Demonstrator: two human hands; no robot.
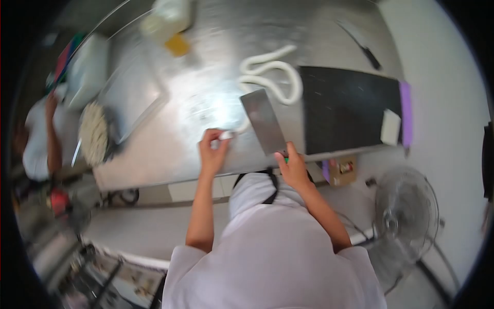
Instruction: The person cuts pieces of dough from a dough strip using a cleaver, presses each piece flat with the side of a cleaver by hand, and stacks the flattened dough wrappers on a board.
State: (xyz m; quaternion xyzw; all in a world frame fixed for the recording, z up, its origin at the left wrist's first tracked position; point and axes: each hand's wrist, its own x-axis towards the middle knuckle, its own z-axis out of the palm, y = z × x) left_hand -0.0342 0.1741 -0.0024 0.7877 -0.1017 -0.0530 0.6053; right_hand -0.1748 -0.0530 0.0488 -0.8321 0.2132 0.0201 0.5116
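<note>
The pale rope (285, 66) lies in loose loops on the metal worktop (149, 165), at the upper centre of the frame. Its far end points to the upper right, while its near run passes beneath the line of the cleaver (263, 122) and shows again at the blade's lower left side. The left hand (210, 154), at centre left of the frame, has its grip pinched narrow on a small white piece (226, 135) beside that near run; blur prevents telling whether the two are joined. The right hand (294, 170), at lower centre right, has its grip closed on the cleaver's handle. The blade's long axis slants from the handle toward the upper left, so that its left side faces the left hand, apart from the fingertips. From the left grip the near run lies just to the right and slightly higher; from the right grip the loops lie straight up the frame. The left hand is the nearer to the rope's near run. To the right of the loops lies a dark board (350, 110) bearing a white block (391, 127); a knife (363, 46) lies at upper right.
</note>
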